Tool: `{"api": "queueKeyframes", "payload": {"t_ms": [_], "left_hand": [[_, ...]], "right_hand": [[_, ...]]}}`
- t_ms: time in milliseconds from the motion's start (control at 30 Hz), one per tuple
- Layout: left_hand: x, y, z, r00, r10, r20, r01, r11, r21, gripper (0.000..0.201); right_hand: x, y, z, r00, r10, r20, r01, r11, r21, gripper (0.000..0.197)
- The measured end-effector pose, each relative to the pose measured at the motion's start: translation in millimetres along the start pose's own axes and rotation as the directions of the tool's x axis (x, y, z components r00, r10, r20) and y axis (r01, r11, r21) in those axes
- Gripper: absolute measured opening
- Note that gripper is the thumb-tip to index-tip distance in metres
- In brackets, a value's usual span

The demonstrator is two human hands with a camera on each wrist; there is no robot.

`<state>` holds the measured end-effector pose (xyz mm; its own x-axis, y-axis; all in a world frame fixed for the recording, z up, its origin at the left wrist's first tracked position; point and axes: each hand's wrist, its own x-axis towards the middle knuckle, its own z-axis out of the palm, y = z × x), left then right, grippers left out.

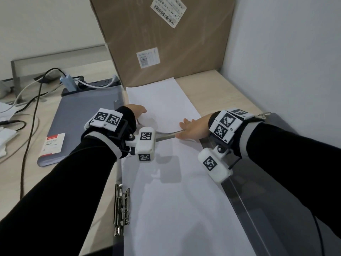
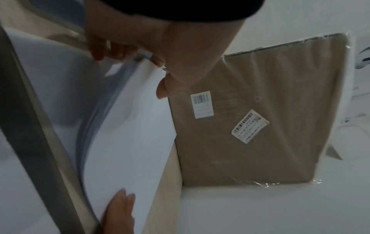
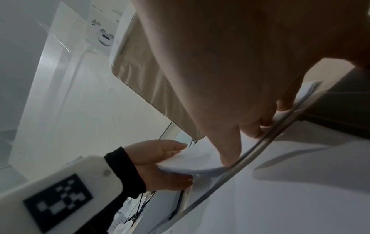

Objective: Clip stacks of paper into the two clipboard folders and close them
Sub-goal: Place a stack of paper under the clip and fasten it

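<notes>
Pale wood desk (image 1: 217, 84) in a white corner, big cardboard box (image 1: 166, 37) standing at the back, cables (image 1: 27, 93) off to the left. You have an open clipboard folder (image 1: 273, 191) in front of you, metal clip (image 1: 121, 209) on its near-left edge, grey cover lying out to the right. A stack of paper (image 1: 162, 100) sits at the far end, partly lifted and bowed upward in the middle. A second, closed grey folder (image 1: 81, 122) lies to the left, just beside the stack.

Your left hand (image 1: 135, 111) pinches the stack's left edge, thumb on top and fingers curled under. Your right hand (image 1: 193, 129) holds the right edge, fingers curled under, thumb over the top.

Handling, as a judgement: the stack is light but floppy, sags between the two grips, and loose sheets can slide or fan out. Keep both edge grips firm, squeeze the sheets together, and hold near the middle of each long side. Square the stack against the folder board before feeding its edge under the clip. The clip's spring looks stiff; it likely needs one hand freed to press it.
</notes>
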<state>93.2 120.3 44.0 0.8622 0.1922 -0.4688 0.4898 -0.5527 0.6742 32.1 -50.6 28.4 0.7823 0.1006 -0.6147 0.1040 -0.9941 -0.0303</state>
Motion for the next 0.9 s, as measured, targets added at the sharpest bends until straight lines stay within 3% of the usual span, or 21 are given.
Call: {"api": "queueKeyframes", "payload": {"t_ms": [167,267,367,467,533,667,800,900], "left_hand": [[-6,4,-8,0.999,-0.018,0.037,0.022,0.994,-0.109,0.043],[-11,2,-13,0.998,-0.052,0.026,0.055,0.993,-0.102,0.022],[-8,-1,-14,0.998,-0.054,0.007,0.055,0.993,-0.109,0.031],[-6,-1,-15,0.999,-0.047,-0.008,0.045,0.988,-0.146,0.025],[-6,-2,-14,0.999,-0.036,-0.008,0.035,0.994,-0.099,0.027],[-11,-5,-5,0.995,-0.027,0.097,0.021,0.997,0.069,0.052],[-19,-5,-3,0.994,0.105,-0.018,-0.088,0.907,0.411,0.049],[-24,-6,-2,0.984,0.172,-0.05,-0.151,0.949,0.277,0.046]], "right_hand": [[-4,-1,0,1.0,-0.001,0.004,0.001,1.0,0.005,0.067],[-5,-1,0,1.0,0.002,0.001,-0.002,1.0,0.012,0.066],[-6,-2,-1,1.0,0.005,0.005,-0.005,1.0,0.014,0.066],[-6,-2,0,1.0,0.006,0.004,-0.006,1.0,0.018,0.066],[-6,-2,1,1.0,-0.003,-0.002,0.003,1.0,0.03,0.066],[-4,-1,3,1.0,-0.015,-0.011,0.015,0.999,0.031,0.065],[-11,-4,7,0.997,-0.038,-0.071,0.042,0.997,0.06,0.06],[-20,1,4,0.986,-0.08,-0.148,0.117,0.958,0.262,0.054]]}}
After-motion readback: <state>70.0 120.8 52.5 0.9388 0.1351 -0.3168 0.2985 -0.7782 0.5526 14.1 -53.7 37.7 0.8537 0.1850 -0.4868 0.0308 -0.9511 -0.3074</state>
